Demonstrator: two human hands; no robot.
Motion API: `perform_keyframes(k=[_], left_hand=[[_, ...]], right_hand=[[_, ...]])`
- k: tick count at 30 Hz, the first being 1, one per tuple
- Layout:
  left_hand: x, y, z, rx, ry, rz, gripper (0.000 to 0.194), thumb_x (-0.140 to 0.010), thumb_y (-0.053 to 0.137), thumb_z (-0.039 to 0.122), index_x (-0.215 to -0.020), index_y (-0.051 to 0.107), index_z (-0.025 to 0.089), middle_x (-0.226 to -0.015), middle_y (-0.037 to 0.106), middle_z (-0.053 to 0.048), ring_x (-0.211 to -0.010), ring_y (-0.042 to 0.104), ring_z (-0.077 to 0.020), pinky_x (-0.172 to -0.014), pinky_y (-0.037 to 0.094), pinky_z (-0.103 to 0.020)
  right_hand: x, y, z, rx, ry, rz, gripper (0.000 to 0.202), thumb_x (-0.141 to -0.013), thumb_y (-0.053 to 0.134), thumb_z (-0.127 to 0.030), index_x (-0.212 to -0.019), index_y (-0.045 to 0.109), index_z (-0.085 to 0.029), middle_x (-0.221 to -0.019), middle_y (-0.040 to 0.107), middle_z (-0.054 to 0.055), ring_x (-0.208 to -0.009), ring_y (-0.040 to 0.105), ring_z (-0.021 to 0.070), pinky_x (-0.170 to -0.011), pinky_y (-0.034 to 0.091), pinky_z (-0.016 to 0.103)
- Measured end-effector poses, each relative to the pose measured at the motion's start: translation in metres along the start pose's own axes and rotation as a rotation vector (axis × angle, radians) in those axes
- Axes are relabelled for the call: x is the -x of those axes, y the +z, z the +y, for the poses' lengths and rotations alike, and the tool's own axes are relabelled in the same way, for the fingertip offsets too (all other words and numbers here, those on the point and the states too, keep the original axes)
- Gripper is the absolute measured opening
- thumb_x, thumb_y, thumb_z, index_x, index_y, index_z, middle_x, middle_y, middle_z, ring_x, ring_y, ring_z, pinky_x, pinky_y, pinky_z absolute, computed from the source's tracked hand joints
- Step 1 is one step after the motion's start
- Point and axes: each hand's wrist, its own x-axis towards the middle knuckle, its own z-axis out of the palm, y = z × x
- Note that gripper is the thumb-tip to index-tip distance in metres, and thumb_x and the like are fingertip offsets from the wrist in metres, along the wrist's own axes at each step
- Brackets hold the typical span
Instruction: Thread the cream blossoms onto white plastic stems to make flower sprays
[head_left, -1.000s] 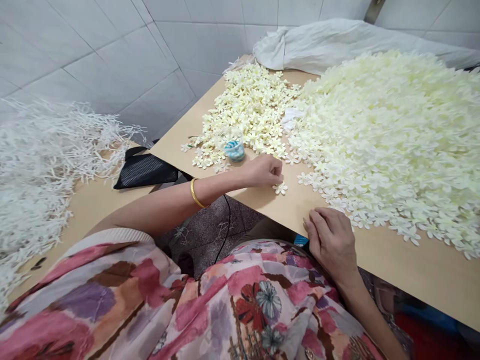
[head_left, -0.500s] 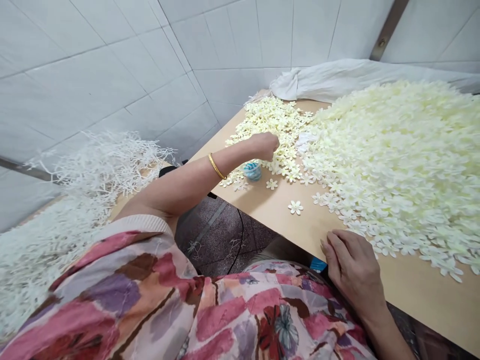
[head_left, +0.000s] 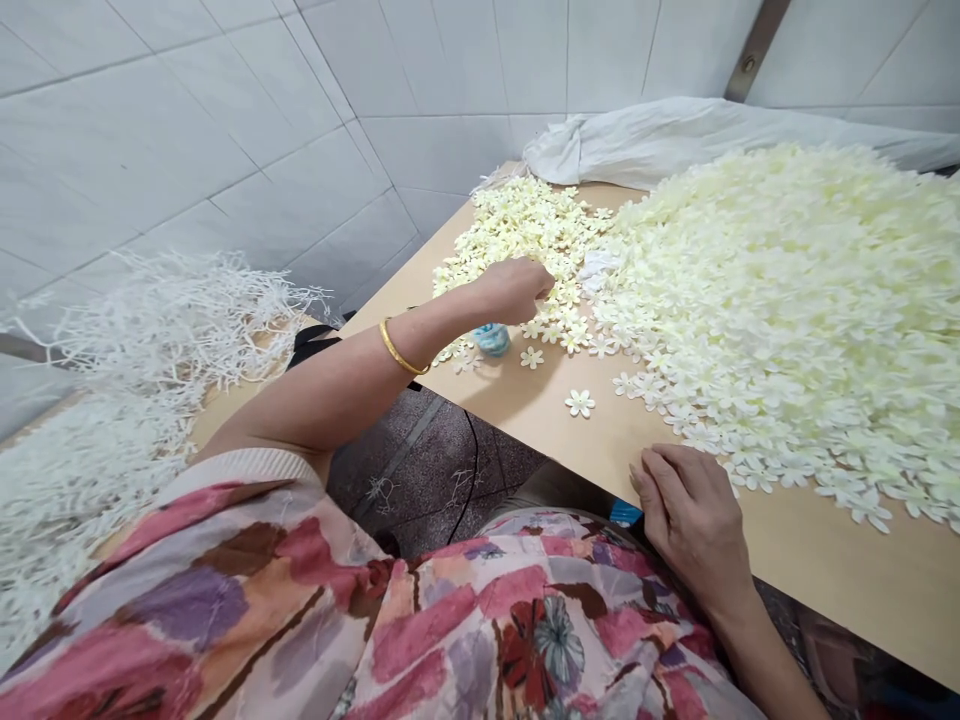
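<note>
My left hand (head_left: 517,289), with a gold bangle on its forearm, is over the smaller pile of pale yellow flowers (head_left: 517,215). Its fingers are curled together, and anything between them is too small to make out. Just below the wrist stands a small clear cup with something blue (head_left: 492,340), partly covered by the arm. My right hand (head_left: 694,515) rests at the table's near edge, fingers bent and the thumb near the index finger; whatever it may hold is hidden. A single flower (head_left: 580,403) lies to its upper left.
A large heap of pale flowers (head_left: 810,320) covers the table's right side, with a white cloth (head_left: 637,145) behind it. White branching stems (head_left: 165,330) are piled on a surface at the left. Behind is a tiled wall (head_left: 450,60).
The whole view has shifted slightly. My left hand stays over the small pile, its fingers now turned a little more downward. My right hand keeps its place at the edge.
</note>
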Motion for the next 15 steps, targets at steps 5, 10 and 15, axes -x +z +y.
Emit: perform_keyframes(k=[5,10,15], left_hand=[[-0.007,0.004,-0.008,0.063,-0.014,-0.001,0.028,-0.06,0.051,0.008,-0.083,0.066,0.017,-0.077,0.063,-0.009,-0.074,0.056,-0.0206,-0.058,0.029,-0.029],[0.003,-0.014,-0.002,0.209,0.031,0.121,0.023,-0.066,0.053,0.014,-0.085,0.066,0.014,-0.074,0.061,-0.009,-0.073,0.055,-0.0182,-0.064,0.032,-0.03],[0.022,-0.015,0.026,0.446,0.154,-0.171,0.016,-0.07,0.058,0.019,-0.085,0.065,0.018,-0.069,0.061,-0.005,-0.064,0.054,-0.0137,-0.061,0.036,-0.028]], right_hand=[[0.001,0.001,0.0,0.01,-0.008,0.006,0.016,-0.082,0.056,-0.017,-0.098,0.059,-0.015,-0.093,0.062,0.01,-0.09,0.055,0.0201,-0.083,0.046,0.035],[0.001,0.001,0.0,-0.015,0.014,-0.005,0.017,-0.084,0.054,-0.018,-0.1,0.058,-0.017,-0.094,0.062,0.009,-0.09,0.055,0.0203,-0.083,0.046,0.036],[0.0,-0.001,0.0,-0.007,0.027,-0.034,0.015,-0.084,0.054,-0.019,-0.099,0.058,-0.017,-0.093,0.062,0.009,-0.09,0.054,0.0204,-0.082,0.045,0.034]])
